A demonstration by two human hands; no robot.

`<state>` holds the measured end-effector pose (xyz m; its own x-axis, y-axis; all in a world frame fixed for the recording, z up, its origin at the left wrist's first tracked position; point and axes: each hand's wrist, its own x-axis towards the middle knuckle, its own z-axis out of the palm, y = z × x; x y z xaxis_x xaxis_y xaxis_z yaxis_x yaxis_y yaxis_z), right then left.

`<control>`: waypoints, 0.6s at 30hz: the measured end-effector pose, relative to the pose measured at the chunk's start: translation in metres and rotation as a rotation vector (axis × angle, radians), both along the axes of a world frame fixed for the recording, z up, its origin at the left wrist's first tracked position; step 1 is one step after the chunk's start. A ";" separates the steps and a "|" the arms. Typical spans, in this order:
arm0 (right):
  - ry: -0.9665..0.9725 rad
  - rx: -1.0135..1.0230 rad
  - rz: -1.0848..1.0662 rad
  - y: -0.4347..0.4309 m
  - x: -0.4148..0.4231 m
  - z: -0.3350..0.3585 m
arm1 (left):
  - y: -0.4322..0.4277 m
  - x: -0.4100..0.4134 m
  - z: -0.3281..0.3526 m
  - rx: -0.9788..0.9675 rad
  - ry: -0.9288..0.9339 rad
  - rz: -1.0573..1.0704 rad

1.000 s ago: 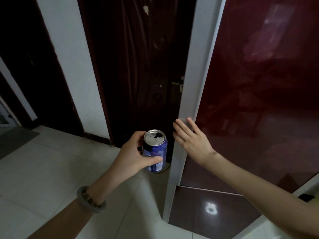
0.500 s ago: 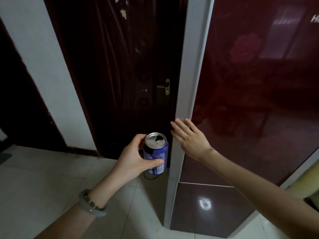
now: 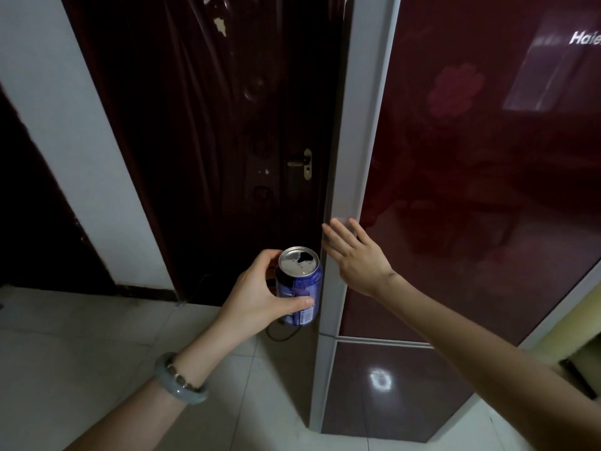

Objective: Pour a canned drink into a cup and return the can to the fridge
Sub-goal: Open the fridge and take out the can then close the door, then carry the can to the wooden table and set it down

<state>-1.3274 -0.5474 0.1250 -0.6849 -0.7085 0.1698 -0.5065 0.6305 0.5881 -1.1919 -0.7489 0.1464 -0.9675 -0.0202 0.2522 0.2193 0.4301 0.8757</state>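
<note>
Can (image 3: pixel 300 288), open, likely light and slippery: my left grip (image 3: pixel 257 297) wraps its middle beside the fridge door (image 3: pixel 455 190); my right grip (image 3: pixel 357 258) rests flat on it.

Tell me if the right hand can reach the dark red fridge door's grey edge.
Probably yes: the right hand, fingers straight, is at the dark red fridge door's grey edge, nothing between. The left hand holds the blue metal can aside.

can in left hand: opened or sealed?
Opened: the can, gripped upright by the left hand, shows a dark pour hole in its lid. Fill level: cannot tell.
</note>
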 end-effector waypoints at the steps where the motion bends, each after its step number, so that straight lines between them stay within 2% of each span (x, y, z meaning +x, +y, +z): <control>1: -0.048 -0.067 0.012 -0.002 0.002 0.000 | 0.000 -0.001 0.000 0.000 0.004 -0.003; 3: -0.189 -0.265 0.045 -0.002 0.012 -0.001 | 0.002 -0.003 0.000 0.002 0.009 -0.008; 5: -0.424 -0.532 0.041 0.000 0.028 -0.003 | 0.004 -0.005 0.000 0.003 0.009 -0.023; 9: -1.115 -1.223 -0.225 0.001 0.064 -0.001 | 0.009 -0.010 -0.002 -0.002 0.015 -0.060; 11: -1.394 -1.551 -0.373 0.005 0.077 -0.002 | 0.012 -0.012 -0.004 0.000 0.018 -0.079; 15: -1.674 -1.847 -0.547 0.029 0.097 -0.007 | 0.025 -0.017 -0.008 -0.001 0.013 -0.155; 18: -1.724 -2.029 -0.585 0.046 0.114 -0.011 | 0.041 -0.020 -0.012 -0.001 0.013 -0.234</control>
<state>-1.2136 -0.5014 0.1143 -0.7911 -0.3573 -0.4964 0.5793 -0.1775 -0.7956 -1.2121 -0.7075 0.1340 -0.9423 0.2046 0.2648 0.3247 0.3675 0.8715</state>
